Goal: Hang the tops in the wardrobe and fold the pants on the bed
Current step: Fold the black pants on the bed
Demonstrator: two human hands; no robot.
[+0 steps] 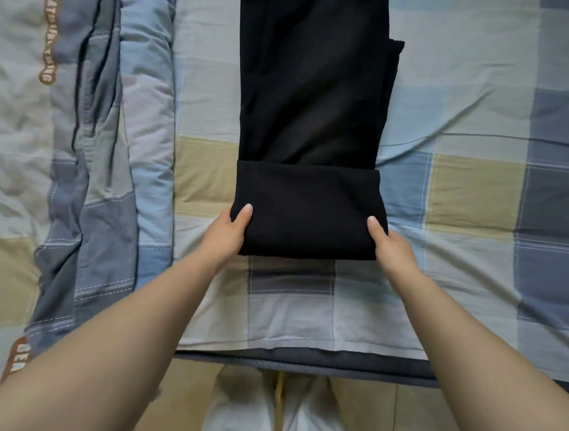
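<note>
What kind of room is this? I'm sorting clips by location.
Most likely a bedroom: black pants lie on a bed with a checked sheet, a rolled quilt lies alongside, and the mattress edge shows near the person's legs.

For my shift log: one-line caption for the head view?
Both hands, left hand and right hand, grip the folded end of black pants on the checked bedsheet.

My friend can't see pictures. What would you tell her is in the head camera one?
Two bare hands fold black pants on a checked bed sheet: the left hand and right hand grip the sides of the folded near end, thumbs on top. A rumpled quilt lies to the left.
</note>
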